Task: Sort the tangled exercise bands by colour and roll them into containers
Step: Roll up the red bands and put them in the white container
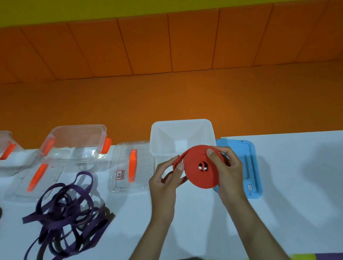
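Flat red elastic exercise band [196, 176], wound into a tight spiral disc with a small open core, held between both hands above the white counter [303, 178]. Left hand [164, 183] pinches the loose outer tail. Right hand [229, 170] grips the disc's rim, thumb on its face. Just beyond the hands: white square plastic tub [180, 126]. Left of them: tangled purple bands [66, 215].

Table [316, 176] right of blue lid [251, 158] seems free; purple bands [72, 208] block left

Matt red band [201, 167], clear plastic tubs [74, 142]
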`<action>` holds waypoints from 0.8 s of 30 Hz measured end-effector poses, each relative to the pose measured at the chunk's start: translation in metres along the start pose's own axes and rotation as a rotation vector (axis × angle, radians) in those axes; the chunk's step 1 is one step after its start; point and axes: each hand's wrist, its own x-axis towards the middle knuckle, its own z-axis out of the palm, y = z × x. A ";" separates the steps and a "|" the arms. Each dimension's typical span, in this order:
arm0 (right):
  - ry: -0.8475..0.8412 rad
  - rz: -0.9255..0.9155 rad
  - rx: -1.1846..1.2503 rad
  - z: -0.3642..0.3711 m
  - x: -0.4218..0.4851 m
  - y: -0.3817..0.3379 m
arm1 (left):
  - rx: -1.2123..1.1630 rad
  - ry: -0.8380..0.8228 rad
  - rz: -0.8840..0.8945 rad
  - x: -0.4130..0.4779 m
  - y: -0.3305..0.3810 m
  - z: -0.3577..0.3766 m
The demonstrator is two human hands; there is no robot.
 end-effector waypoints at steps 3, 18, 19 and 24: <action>0.063 0.028 0.046 0.009 -0.002 0.009 | -0.031 0.128 -0.016 0.000 -0.002 0.002; -0.025 0.068 -0.059 0.045 0.072 0.037 | 0.045 0.119 -0.135 0.096 -0.006 0.013; -0.044 0.056 -0.109 0.046 0.085 0.038 | 0.051 0.118 -0.153 0.112 -0.008 0.015; -0.065 0.081 -0.331 0.050 0.154 0.056 | 0.122 0.099 -0.297 0.192 -0.036 0.021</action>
